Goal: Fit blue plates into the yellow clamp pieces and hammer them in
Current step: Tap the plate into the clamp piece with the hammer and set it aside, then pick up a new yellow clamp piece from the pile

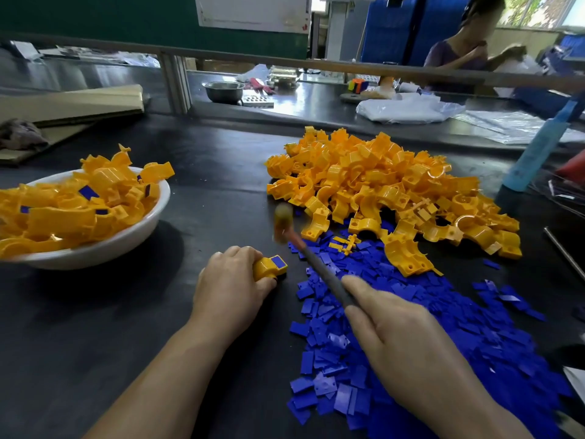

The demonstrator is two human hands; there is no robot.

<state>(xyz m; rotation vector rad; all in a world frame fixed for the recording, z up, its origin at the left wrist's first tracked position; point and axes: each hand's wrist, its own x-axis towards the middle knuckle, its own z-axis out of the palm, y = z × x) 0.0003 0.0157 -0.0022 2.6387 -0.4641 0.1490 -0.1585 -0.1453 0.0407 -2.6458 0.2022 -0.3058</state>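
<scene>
Down at the middle of the dark table, the yellow clamp piece lay with its long axis running left to right, its blue plate facing up at the right end. The left hand curled round it, pinning it down. The right hand gripped the hammer handle, which slanted up-left, its blurred head above the piece.
</scene>
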